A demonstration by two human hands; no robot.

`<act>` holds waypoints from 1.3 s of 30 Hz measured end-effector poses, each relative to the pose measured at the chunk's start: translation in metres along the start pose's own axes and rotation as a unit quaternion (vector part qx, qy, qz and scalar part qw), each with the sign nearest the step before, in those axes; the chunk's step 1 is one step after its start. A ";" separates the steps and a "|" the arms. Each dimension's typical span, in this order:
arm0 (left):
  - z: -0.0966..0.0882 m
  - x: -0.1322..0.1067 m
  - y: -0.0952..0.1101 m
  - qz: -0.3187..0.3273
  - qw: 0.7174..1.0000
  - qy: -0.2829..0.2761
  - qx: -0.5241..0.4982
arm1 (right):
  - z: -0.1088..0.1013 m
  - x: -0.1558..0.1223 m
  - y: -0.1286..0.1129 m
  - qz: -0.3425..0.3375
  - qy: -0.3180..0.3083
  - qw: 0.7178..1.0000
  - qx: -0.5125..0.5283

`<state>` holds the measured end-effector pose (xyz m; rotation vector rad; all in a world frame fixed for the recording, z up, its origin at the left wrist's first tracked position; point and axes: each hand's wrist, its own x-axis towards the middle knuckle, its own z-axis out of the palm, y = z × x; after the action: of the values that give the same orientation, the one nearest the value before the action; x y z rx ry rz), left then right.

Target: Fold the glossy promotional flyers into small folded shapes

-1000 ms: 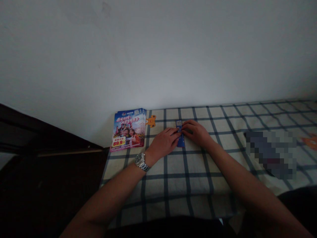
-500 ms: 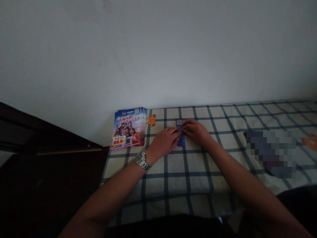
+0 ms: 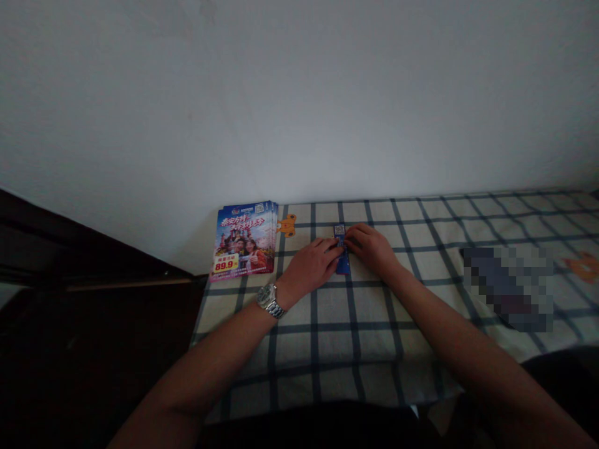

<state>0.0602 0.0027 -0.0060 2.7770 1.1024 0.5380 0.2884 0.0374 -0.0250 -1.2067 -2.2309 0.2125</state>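
Observation:
A narrow blue folded flyer with a QR code at its top end lies on the checked cloth between my hands. My left hand, a metal watch on its wrist, rests its outstretched fingers flat across the flyer's middle. At the flyer's upper right edge, my right hand has its thumb and fingers pinched together; the exact grip is small and dim. To the left of both hands sits a stack of colourful printed flyers, slightly fanned at its right side.
Dark-lined checked cloth covers the surface, with orange bear prints. A pixelated dark object lies to the right. A pale wall rises behind the far edge. Dark floor shows at left.
Both hands stay at the folded flyer with hardly any movement. The whole view has shifted very slightly.

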 end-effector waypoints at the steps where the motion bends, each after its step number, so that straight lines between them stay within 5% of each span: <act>1: 0.000 0.000 0.000 -0.001 1.000 0.000 -0.001 | 0.000 0.001 -0.001 0.000 0.000 1.000 -0.004; 39: -0.001 0.000 0.000 0.000 1.000 0.005 -0.017 | 0.001 0.047 0.020 0.030 -0.010 0.996 -0.078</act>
<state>0.0595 0.0029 -0.0051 2.7479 1.0835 0.5658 0.2825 0.0874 -0.0140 -1.3606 -2.2654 0.0766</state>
